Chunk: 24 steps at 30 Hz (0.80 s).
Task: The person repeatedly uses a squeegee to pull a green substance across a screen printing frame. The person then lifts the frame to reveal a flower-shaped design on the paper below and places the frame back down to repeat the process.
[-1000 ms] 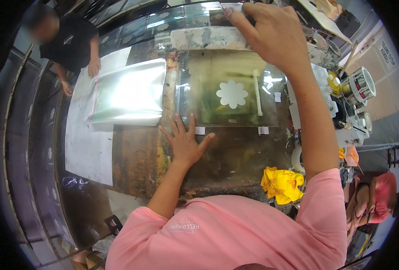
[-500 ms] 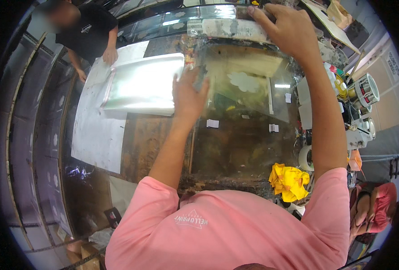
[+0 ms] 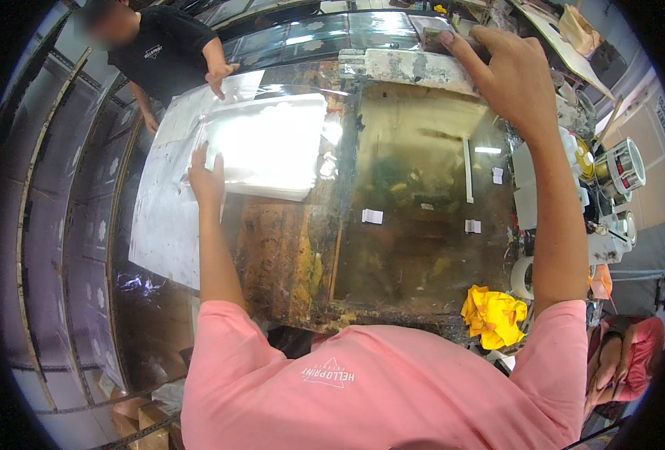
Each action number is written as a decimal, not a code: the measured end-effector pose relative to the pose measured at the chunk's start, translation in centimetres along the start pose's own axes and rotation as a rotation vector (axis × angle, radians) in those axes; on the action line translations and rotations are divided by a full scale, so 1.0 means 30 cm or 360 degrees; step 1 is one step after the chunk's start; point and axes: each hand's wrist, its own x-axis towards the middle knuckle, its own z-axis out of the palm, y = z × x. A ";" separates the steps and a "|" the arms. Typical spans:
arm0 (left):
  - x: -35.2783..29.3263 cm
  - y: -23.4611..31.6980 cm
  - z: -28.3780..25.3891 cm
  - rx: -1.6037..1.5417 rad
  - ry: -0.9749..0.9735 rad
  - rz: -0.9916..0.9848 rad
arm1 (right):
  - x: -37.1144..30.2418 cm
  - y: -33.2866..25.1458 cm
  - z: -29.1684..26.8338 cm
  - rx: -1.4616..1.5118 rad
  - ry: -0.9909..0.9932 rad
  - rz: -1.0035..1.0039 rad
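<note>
Film stack (image 3: 272,142) lay left on worktable (image 3: 269,244)

Left hand (image 3: 207,176), thumb and fingers apart, was at the glossy, white-glaring stack's left edge. Right hand (image 3: 518,82) was at the far smeared bar (image 3: 407,69); its grip could not be determined. Farther right stood a metal can (image 3: 616,169), contents not discernible.

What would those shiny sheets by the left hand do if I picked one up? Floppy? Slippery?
One of the glossy sheets by the left hand would probably bend, since the stack's edges look thin. It might feel slippery, judging by the bright glare.
</note>
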 end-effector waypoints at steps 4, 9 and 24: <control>-0.121 0.026 0.062 0.0670 0.0248 0.0003 | -0.010 0.001 0.002 -0.0003 0.0152 -0.0172; -0.366 0.191 0.121 0.0451 -0.0182 0.0708 | 0.006 -0.001 -0.012 -0.0031 -0.0073 -0.0006; -0.349 0.287 0.215 0.0796 -0.0546 0.0539 | -0.067 -0.022 0.013 0.0043 0.0018 0.0052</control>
